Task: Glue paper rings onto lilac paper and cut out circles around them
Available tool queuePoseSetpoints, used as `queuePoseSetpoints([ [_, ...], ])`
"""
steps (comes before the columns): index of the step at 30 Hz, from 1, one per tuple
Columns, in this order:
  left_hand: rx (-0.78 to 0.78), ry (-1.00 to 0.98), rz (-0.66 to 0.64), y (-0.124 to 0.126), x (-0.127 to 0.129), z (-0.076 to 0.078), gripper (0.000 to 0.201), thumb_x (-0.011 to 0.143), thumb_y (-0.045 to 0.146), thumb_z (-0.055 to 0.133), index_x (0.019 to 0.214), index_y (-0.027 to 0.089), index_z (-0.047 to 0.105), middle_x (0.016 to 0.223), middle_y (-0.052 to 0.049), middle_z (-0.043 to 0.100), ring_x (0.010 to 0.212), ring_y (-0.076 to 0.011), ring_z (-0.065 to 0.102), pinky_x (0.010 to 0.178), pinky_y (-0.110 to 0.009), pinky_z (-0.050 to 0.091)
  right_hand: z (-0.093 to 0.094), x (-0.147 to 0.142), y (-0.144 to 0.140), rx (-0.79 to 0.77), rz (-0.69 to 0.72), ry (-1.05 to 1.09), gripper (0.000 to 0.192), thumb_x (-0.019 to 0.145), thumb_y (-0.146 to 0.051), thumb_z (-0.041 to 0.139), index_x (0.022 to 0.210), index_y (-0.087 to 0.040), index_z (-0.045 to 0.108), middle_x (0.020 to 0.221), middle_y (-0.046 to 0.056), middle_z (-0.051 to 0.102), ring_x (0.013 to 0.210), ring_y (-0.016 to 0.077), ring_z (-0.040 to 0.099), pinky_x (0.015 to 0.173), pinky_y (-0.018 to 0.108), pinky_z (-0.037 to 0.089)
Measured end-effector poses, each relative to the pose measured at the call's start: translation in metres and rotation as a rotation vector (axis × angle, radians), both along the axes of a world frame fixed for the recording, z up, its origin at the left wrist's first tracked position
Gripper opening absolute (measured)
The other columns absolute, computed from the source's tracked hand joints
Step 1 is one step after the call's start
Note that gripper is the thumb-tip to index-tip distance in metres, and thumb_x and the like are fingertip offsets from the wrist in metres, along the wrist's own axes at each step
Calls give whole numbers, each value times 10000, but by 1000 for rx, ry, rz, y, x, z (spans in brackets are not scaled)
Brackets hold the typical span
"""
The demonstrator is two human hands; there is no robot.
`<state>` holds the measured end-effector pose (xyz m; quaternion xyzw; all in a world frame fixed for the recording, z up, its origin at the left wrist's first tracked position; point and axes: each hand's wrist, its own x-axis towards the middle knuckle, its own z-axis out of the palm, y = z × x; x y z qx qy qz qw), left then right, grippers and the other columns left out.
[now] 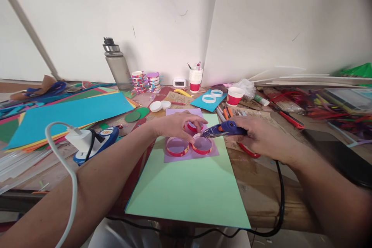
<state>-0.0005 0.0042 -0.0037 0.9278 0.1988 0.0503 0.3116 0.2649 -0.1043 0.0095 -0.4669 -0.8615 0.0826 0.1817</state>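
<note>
My right hand (252, 135) is closed around a blue hot glue gun (225, 128), its nozzle pointing left at the rim of the front right red paper ring (202, 146). My left hand (177, 126) curls over the rings from behind, thumb and fingers at the place where they meet. Beside it stand a front left paper ring (177, 147) and a back paper ring (192, 126), partly hidden by the fingers. All three rest on a purple paper sheet (171, 159), which lies on light green paper (186, 190).
Blue paper sheets (72, 114) and a white plug adapter (80, 139) are at left. Behind stand a bottle (117, 66), stacked paper cups (195, 79) and a single cup (235, 96). White rings lie on blue paper (200, 104). A black phone-like slab (337, 157) is at right.
</note>
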Motion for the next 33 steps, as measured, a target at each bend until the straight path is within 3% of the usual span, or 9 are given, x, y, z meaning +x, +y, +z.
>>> queuePoseSetpoints([
  [10, 6, 3, 44, 1, 0, -2, 691, 737, 463, 760, 1365, 274, 541, 1219, -62, 654, 1175, -261, 556, 985, -374, 417, -9, -11, 1, -59, 58, 44, 121, 892, -174, 540, 965, -196, 634, 862, 35, 655, 742, 162, 569, 653, 260, 412],
  [19, 10, -9, 39, 3, -2, -5, 698, 743, 487, 756, 1371, 273, 537, 1270, -54, 639, 1193, -259, 549, 1013, -364, 390, -8, -2, 4, -19, 2, 20, 102, 839, -150, 536, 847, -210, 618, 764, 6, 639, 672, 162, 553, 597, 254, 390],
  [24, 9, -31, 20, 1, -1, -2, 679, 745, 460, 763, 1360, 265, 549, 1224, -51, 662, 1205, -263, 537, 1004, -366, 392, -5, 2, 2, -13, -39, 28, 157, 845, -183, 547, 949, -220, 660, 785, -1, 659, 661, 161, 562, 577, 251, 390],
  [28, -1, -55, 1, -1, -3, 0, 633, 755, 434, 763, 1331, 252, 575, 1168, -46, 683, 1157, -246, 568, 963, -337, 419, -3, 2, 1, -10, -62, 7, 170, 846, -189, 557, 958, -228, 679, 758, -6, 661, 629, 158, 550, 554, 253, 373],
  [33, -29, -131, 30, -1, -6, 4, 490, 796, 371, 735, 1249, 215, 630, 1240, -73, 660, 1142, -217, 587, 938, -304, 441, -3, 0, 1, -20, -64, 14, 165, 854, -229, 566, 964, -232, 690, 775, -1, 680, 659, 168, 576, 572, 257, 395],
])
